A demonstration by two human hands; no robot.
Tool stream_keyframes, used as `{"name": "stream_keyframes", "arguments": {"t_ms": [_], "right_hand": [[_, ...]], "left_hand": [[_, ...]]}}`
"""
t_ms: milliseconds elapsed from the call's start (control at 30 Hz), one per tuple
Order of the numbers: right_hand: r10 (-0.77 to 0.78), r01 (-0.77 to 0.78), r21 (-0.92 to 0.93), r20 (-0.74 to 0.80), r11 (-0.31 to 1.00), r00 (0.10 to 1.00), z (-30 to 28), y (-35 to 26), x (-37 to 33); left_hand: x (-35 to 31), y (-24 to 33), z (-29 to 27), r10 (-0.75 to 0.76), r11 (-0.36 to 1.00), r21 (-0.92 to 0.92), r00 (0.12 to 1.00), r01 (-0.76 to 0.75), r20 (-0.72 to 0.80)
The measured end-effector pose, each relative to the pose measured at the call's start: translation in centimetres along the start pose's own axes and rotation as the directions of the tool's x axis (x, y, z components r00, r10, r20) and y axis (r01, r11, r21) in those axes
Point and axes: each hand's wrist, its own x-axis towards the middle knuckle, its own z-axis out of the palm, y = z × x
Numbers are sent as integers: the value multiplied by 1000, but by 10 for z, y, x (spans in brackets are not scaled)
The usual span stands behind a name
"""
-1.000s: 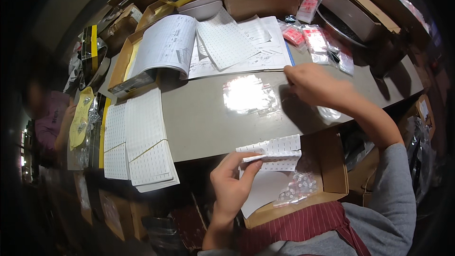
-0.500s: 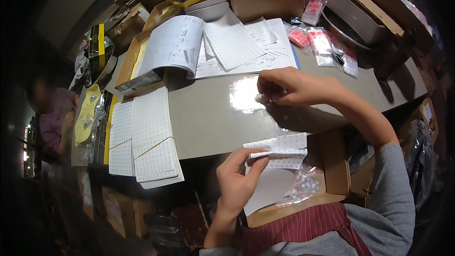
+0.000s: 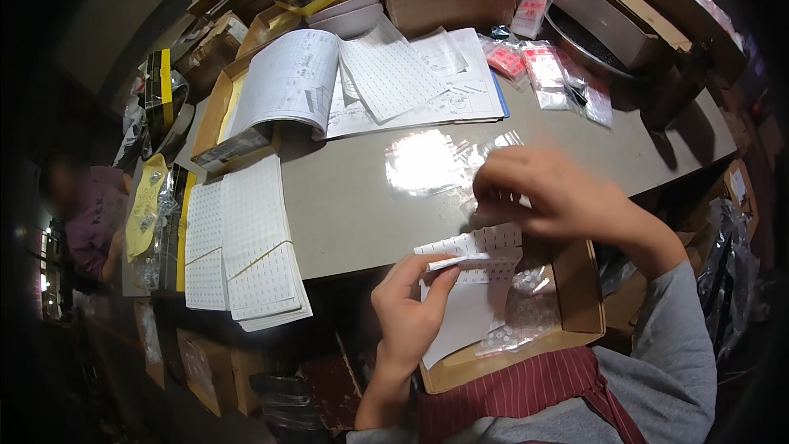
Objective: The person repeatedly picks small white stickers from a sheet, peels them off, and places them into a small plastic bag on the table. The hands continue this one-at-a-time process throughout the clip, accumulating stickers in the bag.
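Right hand nears the printed sheet, left hand keeps its pinch

Since half a second ago, the right hand (image 3: 546, 193) has come from over the glare-lit clear bags (image 3: 423, 166) toward the person's body, and it is now just beyond the upper edge of the printed sheet (image 3: 485, 240). Its fingers are curled and blurred; how far they are closed, and whether something small sits between them, cannot be told. The left hand (image 3: 408, 312) is in much the same spot, thumb and forefinger closed on the left edge of the printed sheet, where the paper bends into a raised fold. That pinch probably keeps the fold up and the printed rows facing the right hand

The printed sheet is near the table (image 3: 345, 230) edge, above an open cardboard box (image 3: 580, 300) set close against the striped apron (image 3: 509, 390). The box likely sits there to keep its contents within easy reach. A clear bag of small white pieces (image 3: 514, 329) lies in it, beside the pale lower part of the sheet

Two stacks of printed sheets (image 3: 255, 222) lie at the left of the table, each crossed by a thin band, presumably to stop the leaves sliding. Farther back, an open booklet (image 3: 288, 82) has a loose sheet (image 3: 393, 72) across its pages
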Motion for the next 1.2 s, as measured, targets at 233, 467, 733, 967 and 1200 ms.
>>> {"name": "stream_keyframes", "arguments": {"t_ms": [233,467,733,967,1200], "right_hand": [[-103,102,-78,-9,992,995,35,-21,-36],[-91,61,-291,-92,955,992,57,-28,-37],[-310,241,-440,-90,865,947,65,-26,-43],[360,-317,271,-129,909,924,5,28,-3],[351,-354,-235,-59,905,935,-5,79,18]], "left_hand": [[1,6,4,-76,996,-52,997,74,-32],[1,9,6,-68,997,-47,996,65,-52],[6,10,6,-77,997,-12,996,77,-47],[5,7,6,-125,991,-50,991,123,-41],[7,10,2,-121,992,-39,992,120,-19]]}}
